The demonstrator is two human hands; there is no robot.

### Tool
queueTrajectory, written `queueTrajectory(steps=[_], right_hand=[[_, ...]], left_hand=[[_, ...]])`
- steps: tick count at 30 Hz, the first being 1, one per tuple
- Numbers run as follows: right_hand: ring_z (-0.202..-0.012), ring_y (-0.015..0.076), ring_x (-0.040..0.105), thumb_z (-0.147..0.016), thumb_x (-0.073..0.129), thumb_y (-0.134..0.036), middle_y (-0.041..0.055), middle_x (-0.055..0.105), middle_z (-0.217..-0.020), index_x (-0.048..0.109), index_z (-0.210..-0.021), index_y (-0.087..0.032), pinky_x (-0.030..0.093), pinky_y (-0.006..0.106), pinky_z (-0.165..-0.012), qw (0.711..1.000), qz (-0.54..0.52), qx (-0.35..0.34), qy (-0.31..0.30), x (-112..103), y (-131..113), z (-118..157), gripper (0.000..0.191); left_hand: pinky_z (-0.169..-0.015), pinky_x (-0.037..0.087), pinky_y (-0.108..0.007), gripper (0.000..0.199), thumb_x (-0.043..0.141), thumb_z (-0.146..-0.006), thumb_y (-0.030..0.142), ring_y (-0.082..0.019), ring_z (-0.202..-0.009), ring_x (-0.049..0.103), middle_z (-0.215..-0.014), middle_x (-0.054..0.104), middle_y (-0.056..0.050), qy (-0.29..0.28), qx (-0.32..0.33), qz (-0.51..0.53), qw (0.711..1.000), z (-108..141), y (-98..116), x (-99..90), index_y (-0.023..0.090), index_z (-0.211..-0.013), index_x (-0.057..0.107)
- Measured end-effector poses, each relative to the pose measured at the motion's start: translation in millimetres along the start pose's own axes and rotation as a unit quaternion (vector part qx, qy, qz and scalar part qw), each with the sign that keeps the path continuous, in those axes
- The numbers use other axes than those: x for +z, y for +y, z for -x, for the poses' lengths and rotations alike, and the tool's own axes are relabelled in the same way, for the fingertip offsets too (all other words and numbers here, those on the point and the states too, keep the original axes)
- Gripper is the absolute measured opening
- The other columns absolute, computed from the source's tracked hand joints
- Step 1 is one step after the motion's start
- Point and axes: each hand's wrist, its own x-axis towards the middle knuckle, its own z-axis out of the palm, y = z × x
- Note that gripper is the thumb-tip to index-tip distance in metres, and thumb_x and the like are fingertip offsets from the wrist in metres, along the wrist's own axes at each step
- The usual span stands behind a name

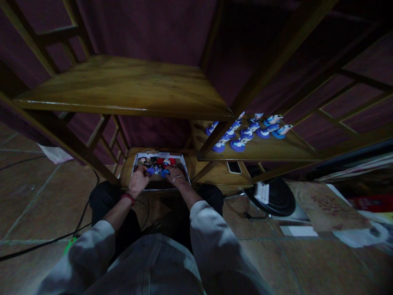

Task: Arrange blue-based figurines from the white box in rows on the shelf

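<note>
A shallow white box [186, 169] sits on the low wooden shelf in front of me, holding several small painted figurines, one of them a red figurine [166, 161]. My left hand [139, 180], with a red bead bracelet at the wrist, reaches over the box's left side. Its fingers close on a figurine with a purple round base [150, 171]. From the right comes my right hand [176, 176], wearing a pale bangle, its fingers closed on a figurine with a blue round base [164, 173]. The undersides of both hands' fingers are hidden.
Several figurines on purple and blue bases [241, 142] stand on the higher right shelf [276, 153]. A phone [234, 167] lies below it. An upper shelf [129, 86] overhangs the box. At right is a black stool [278, 196]; cables [39, 246] cross the floor at left.
</note>
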Motion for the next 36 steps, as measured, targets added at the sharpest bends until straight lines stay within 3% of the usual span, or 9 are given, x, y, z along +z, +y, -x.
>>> queueTrajectory(steps=[13,16,21,36], right_hand=[[-0.085,0.0138,0.057,-0.075,0.056,-0.020,0.0045,0.057,-0.104,0.058,-0.098,-0.023,0.041,0.023,-0.078,0.999,-0.006,-0.011,0.029,1,0,2,0.023],[-0.087,0.0144,0.056,-0.075,0.054,-0.020,0.0052,0.058,-0.101,0.059,-0.093,-0.021,0.041,0.023,-0.079,0.998,-0.013,-0.034,0.042,3,1,0,0.018],[-0.093,0.0157,0.054,-0.075,0.053,-0.015,0.0044,0.060,-0.097,0.058,-0.087,-0.020,0.041,0.024,-0.082,0.993,-0.032,-0.098,0.053,5,2,-1,0.014],[-0.091,0.0147,0.056,-0.064,0.054,-0.003,0.0047,0.062,-0.092,0.062,-0.080,-0.016,0.042,0.024,-0.084,0.985,-0.077,-0.147,0.039,7,-5,3,0.023]], left_hand=[[-0.072,0.044,-0.028,0.029,0.045,-0.077,0.036,-0.023,-0.087,0.063,-0.090,0.067,-0.011,-0.101,-0.009,-0.084,0.991,0,4,-1.2,0.019,-0.098,0.056],[-0.073,0.044,-0.030,0.027,0.042,-0.078,0.033,-0.025,-0.088,0.062,-0.090,0.067,-0.012,-0.118,0.006,-0.100,0.988,1,8,-3.9,0.019,-0.096,0.057],[-0.074,0.044,-0.031,0.027,0.039,-0.080,0.030,-0.026,-0.090,0.062,-0.092,0.067,-0.014,-0.127,0.018,-0.106,0.986,3,10,-6.9,0.018,-0.095,0.058],[-0.073,0.044,-0.027,0.025,0.040,-0.081,0.026,-0.022,-0.088,0.063,-0.090,0.068,-0.011,-0.129,0.025,-0.111,0.985,1,8,-4.4,0.019,-0.095,0.060]])
